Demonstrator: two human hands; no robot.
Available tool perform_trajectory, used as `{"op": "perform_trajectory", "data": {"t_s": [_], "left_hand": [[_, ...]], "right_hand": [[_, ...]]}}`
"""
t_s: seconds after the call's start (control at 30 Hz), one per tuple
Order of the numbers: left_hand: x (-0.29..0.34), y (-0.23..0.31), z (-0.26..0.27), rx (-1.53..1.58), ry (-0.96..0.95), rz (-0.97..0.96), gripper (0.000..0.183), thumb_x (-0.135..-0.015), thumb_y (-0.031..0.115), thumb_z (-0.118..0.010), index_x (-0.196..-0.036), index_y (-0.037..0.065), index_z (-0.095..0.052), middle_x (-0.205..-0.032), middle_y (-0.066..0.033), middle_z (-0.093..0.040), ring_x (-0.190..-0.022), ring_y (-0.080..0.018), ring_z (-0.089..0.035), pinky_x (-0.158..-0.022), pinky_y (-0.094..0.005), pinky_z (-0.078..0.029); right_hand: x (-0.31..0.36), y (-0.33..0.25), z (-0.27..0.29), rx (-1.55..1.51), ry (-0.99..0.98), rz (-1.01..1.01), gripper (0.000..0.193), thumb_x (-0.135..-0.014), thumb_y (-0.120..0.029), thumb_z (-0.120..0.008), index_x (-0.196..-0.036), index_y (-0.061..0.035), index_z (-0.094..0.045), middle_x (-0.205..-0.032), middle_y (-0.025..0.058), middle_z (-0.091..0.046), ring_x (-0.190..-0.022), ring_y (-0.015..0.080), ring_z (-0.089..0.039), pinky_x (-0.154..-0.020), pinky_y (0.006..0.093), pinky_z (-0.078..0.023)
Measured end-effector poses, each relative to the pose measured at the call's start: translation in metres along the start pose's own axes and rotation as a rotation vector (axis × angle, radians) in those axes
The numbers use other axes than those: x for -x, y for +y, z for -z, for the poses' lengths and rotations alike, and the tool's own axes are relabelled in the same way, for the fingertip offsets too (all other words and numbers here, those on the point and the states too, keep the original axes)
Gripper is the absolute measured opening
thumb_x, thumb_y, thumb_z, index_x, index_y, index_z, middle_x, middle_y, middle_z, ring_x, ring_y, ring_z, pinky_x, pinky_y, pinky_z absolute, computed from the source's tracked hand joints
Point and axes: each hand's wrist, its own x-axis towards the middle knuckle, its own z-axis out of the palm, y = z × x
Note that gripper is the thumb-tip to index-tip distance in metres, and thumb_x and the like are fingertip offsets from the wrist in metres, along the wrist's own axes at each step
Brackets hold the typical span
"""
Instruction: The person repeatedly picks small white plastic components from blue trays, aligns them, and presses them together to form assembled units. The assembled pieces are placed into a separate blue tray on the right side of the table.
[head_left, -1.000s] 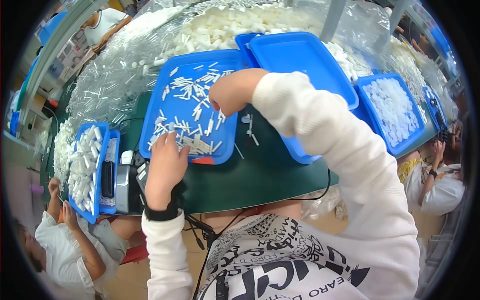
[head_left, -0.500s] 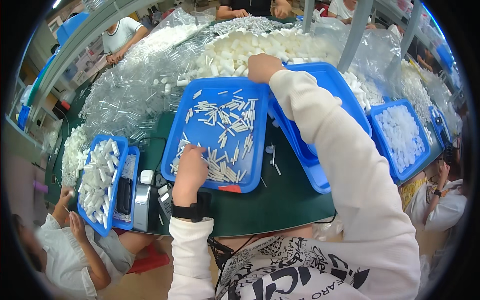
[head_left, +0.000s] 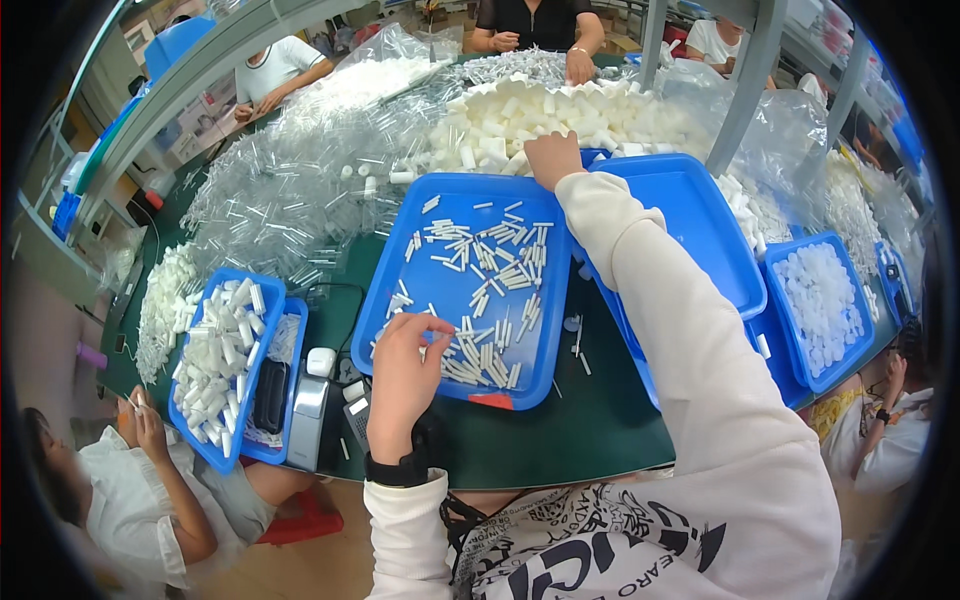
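Note:
A blue tray (head_left: pixel 400 290) lies before me with many short white rods (head_left: pixel 475 350) scattered in it. My left hand (head_left: pixel 405 370) hovers over the tray's near left part, thumb and index finger brought together beside the rods. Whatever is between those fingertips is too small to make out. At the tray's far right corner, my right hand (head_left: pixel 553 160) is closed, knuckles up, against the heap of white cylinders (head_left: pixel 570 122). Its fingertips are hidden, so what it grips cannot be seen. My right forearm crosses a second blue tray (head_left: pixel 700 240).
On the left, a blue tray (head_left: pixel 250 375) holds white cylinders; a silver box (head_left: pixel 308 425) stands beside it. Loose clear tubes (head_left: pixel 290 215) cover the far left. At right, a blue tray (head_left: pixel 860 345) holds translucent pieces. Grey posts (head_left: pixel 745 90) rise behind. Co-workers sit around the table.
The whole view has shifted slightly. My left hand has lifted off the rods, its thumb and index now showing. My right hand stays at the heap's edge. The co-worker opposite has reached toward the heap.

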Motion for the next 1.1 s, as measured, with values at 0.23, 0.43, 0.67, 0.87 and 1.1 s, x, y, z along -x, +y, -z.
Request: {"op": "perform_trajectory", "data": {"t_s": [0.23, 0.43, 0.67, 0.87, 1.1], "left_hand": [[0.016, 0.03, 0.016, 0.323, 0.08, -0.104, 0.016, -0.072, 0.001, -0.067, -0.087, 0.001, -0.061, -0.088, -0.0081, -0.056, -0.081, -0.0199, -0.06, -0.072, -0.03, -0.048], [0.055, 0.05, 0.03, 0.853, 0.0, -0.123, 0.03, -0.062, -0.014, -0.07, -0.087, -0.004, -0.059, -0.092, -0.007, -0.049, -0.082, -0.014, -0.057, -0.076, -0.026, -0.05], [0.085, 0.073, 0.015, 0.915, -0.099, -0.236, 0.028, -0.059, -0.012, -0.074, -0.084, -0.003, -0.062, -0.092, -0.0091, -0.05, -0.079, -0.0197, -0.061, -0.068, -0.0277, -0.052], [0.099, 0.083, 0.008, 0.863, -0.066, -0.204, 0.028, -0.058, -0.01, -0.075, -0.083, -0.002, -0.064, -0.089, -0.0087, -0.05, -0.077, -0.0214, -0.063, -0.067, -0.028, -0.052], [0.098, 0.092, 0.002, 0.685, -0.058, -0.34, 0.024, -0.061, -0.012, -0.072, -0.08, 0.0, -0.066, -0.088, -0.0088, -0.05, -0.077, -0.0223, -0.063, -0.065, -0.0276, -0.053]], "right_hand": [[0.053, -0.001, 0.073, -0.677, 0.316, 0.083, 0.024, -0.069, -0.011, -0.064, -0.092, -0.0044, -0.065, -0.091, 0.0129, -0.062, -0.083, 0.0272, -0.061, -0.072, 0.0371, -0.048], [0.248, -0.003, 0.179, -1.573, -0.082, 0.173, 0.021, -0.079, -0.002, -0.061, -0.099, -0.0004, -0.057, -0.095, 0.0055, -0.06, -0.084, 0.0121, -0.059, -0.072, 0.0242, -0.049], [0.354, -0.024, 0.148, -2.053, 0.15, 0.019, 0.027, -0.073, 0.01, -0.061, -0.099, 0.0046, -0.056, -0.102, 0.0183, -0.058, -0.1, 0.0251, -0.056, -0.086, 0.034, -0.046], [0.372, -0.009, 0.142, -1.963, 0.298, -0.035, 0.026, -0.071, 0.012, -0.061, -0.095, 0.0045, -0.057, -0.102, 0.0192, -0.058, -0.098, 0.025, -0.057, -0.085, 0.0349, -0.045], [0.376, -0.003, 0.134, -1.797, 0.21, 0.066, 0.024, -0.069, 0.011, -0.063, -0.092, 0.0022, -0.061, -0.102, 0.0171, -0.058, -0.095, 0.022, -0.057, -0.081, 0.0323, -0.046]]}}
